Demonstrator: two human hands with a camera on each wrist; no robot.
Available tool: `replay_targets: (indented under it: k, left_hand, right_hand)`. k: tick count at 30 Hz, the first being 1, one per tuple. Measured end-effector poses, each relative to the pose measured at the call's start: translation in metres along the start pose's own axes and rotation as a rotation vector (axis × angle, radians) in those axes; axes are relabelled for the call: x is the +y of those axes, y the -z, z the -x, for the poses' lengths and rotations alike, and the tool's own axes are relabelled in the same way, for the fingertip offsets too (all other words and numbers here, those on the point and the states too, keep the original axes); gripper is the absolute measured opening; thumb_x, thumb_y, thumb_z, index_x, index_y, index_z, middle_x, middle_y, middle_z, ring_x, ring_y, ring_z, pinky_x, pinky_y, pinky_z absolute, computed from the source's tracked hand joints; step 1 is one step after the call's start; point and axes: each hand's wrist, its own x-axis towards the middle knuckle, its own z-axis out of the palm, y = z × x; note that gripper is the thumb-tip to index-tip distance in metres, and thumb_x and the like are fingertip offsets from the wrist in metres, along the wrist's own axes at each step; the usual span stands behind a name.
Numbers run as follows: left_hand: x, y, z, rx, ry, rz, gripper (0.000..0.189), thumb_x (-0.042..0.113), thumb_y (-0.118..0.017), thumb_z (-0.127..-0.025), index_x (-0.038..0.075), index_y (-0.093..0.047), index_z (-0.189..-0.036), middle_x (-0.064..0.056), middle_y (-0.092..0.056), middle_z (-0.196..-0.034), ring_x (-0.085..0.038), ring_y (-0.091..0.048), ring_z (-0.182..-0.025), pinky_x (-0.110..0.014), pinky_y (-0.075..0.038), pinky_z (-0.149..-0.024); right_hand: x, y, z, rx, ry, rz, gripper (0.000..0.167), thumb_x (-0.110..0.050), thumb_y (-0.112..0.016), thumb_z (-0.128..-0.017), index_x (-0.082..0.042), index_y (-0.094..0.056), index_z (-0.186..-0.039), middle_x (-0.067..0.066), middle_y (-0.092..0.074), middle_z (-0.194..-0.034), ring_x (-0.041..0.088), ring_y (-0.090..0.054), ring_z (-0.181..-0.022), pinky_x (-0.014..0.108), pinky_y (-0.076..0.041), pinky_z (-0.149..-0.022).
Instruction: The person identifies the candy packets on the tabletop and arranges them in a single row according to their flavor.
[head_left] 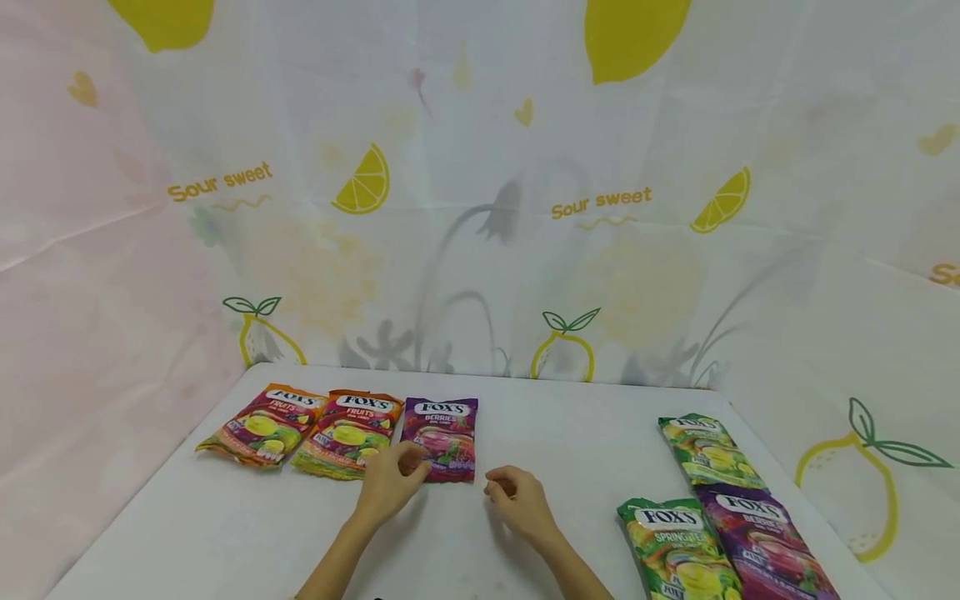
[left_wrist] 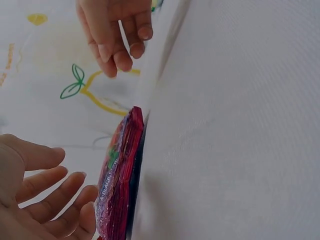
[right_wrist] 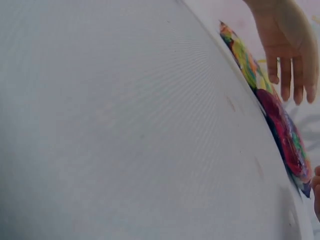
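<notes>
Purple berries packet (head_left: 441, 417), orange-topped fruits packets (head_left: 348, 433), green-topped packets (head_left: 678, 546), yellow lemon-patterned backdrop (head_left: 480, 275)

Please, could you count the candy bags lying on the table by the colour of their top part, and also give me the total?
Orange bags: 2
Purple bags: 2
Green bags: 2
Total: 6

Soft, diffuse head-view light; dimmer, greyer wrist views, faint shadows on the white tabletop (head_left: 562, 437).
</notes>
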Motion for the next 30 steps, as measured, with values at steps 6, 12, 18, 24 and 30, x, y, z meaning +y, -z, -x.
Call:
replay_targets:
  k: [6, 12, 18, 24, 30]
  left_hand:
    - [0.007, -0.002, 0.003, -0.149, -0.033, 0.08, 0.019, 0.01, -0.069, -0.084, -0.001, -0.067, -0.098, -0.006, -0.067, -0.086, -0.016, -0.062, -0.075, -0.023, -0.05, -0.067]
    - [0.008, -0.006, 0.002, -0.242, -0.061, 0.089, 0.02, 0.012, -0.067, -0.086, -0.003, -0.066, -0.1, -0.007, -0.068, -0.087, -0.017, -0.062, -0.077, -0.021, -0.049, -0.067]
    - [0.009, -0.011, 0.004, -0.274, -0.076, 0.11, 0.02, 0.013, -0.066, -0.087, -0.003, -0.066, -0.099, -0.006, -0.068, -0.085, -0.017, -0.06, -0.075, -0.02, -0.048, -0.064]
    - [0.009, -0.017, 0.008, -0.291, -0.063, 0.179, 0.019, 0.012, -0.066, -0.088, -0.003, -0.066, -0.099, -0.008, -0.068, -0.086, -0.016, -0.06, -0.073, -0.019, -0.049, -0.061]
    - [0.012, -0.027, 0.01, -0.278, -0.089, 0.244, 0.018, 0.012, -0.065, -0.088, -0.003, -0.067, -0.098, -0.011, -0.069, -0.087, -0.011, -0.06, -0.069, -0.02, -0.049, -0.059]
  right_hand:
    - [-0.005, 0.008, 0.005, 0.003, 0.016, -0.011, 0.019, -0.005, -0.06, -0.086, 0.011, -0.063, -0.096, 0.013, -0.067, -0.081, 0.012, -0.06, -0.068, 0.021, -0.049, -0.062]
    - [-0.008, 0.013, 0.009, 0.016, 0.038, 0.004, 0.02, -0.007, -0.063, -0.086, 0.01, -0.064, -0.095, 0.012, -0.067, -0.08, 0.016, -0.062, -0.07, 0.022, -0.05, -0.064]
    - [-0.01, 0.022, 0.016, 0.003, 0.008, 0.02, 0.02, -0.009, -0.062, -0.086, 0.009, -0.064, -0.096, 0.01, -0.067, -0.08, 0.01, -0.06, -0.069, 0.022, -0.05, -0.064]
    - [-0.01, 0.03, 0.024, -0.007, -0.014, 0.027, 0.021, -0.009, -0.062, -0.086, 0.009, -0.063, -0.097, 0.008, -0.066, -0.08, 0.007, -0.058, -0.069, 0.021, -0.049, -0.063]
    - [-0.01, 0.039, 0.03, 0.003, -0.021, 0.008, 0.021, -0.01, -0.063, -0.087, 0.009, -0.064, -0.097, 0.008, -0.067, -0.08, 0.008, -0.059, -0.069, 0.021, -0.049, -0.063]
